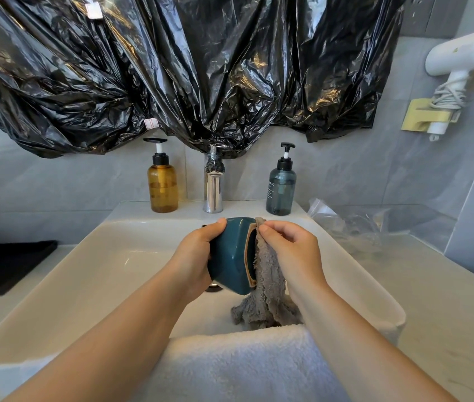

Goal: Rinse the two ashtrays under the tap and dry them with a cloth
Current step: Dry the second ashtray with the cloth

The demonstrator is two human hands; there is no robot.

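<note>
Over the white sink (70, 274), my left hand (198, 256) grips a teal ashtray (231, 253) turned on its side, its open face pointing right. My right hand (290, 250) holds a grey fluffy cloth (269, 285) and presses it against the ashtray's open face. The cloth's loose end hangs down into the basin. The chrome tap (213, 187) stands behind, with no water visible. A second ashtray is not in sight.
An amber pump bottle (163, 184) and a blue-grey pump bottle (280, 187) flank the tap. A white towel (238, 364) drapes the sink's front rim. A black tray (6, 265) lies left, crumpled clear plastic (351, 224) right. Black plastic sheeting (186, 68) and a white hairdryer (461, 53) hang on the wall.
</note>
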